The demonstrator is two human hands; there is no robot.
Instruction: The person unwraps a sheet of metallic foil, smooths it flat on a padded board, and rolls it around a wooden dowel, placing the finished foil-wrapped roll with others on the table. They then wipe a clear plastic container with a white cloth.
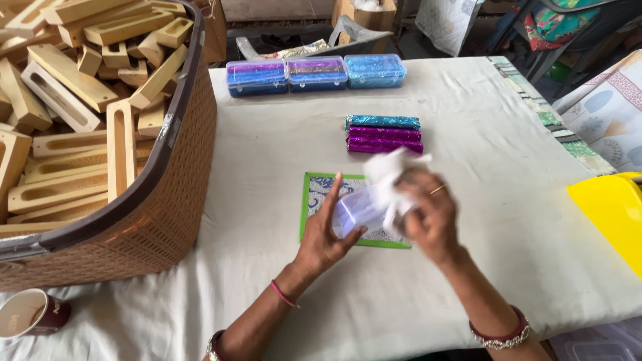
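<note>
My left hand [326, 230] holds a small clear plastic box [358, 210] over a green-edged patterned card [311, 200] on the white tablecloth. My right hand [428, 217] grips a white cloth [391, 175] and presses it against the box; the cloth is blurred by motion. Just beyond lie three glittery foil-wrapped sticks [384, 134], one teal and two purple, side by side.
A brown woven basket [157, 207] full of pale wooden blocks stands at the left. Three clear boxes with blue and purple glitter contents [314, 73] line the far table edge. A yellow object [612, 207] is at the right, a paper cup [30, 314] at the bottom left.
</note>
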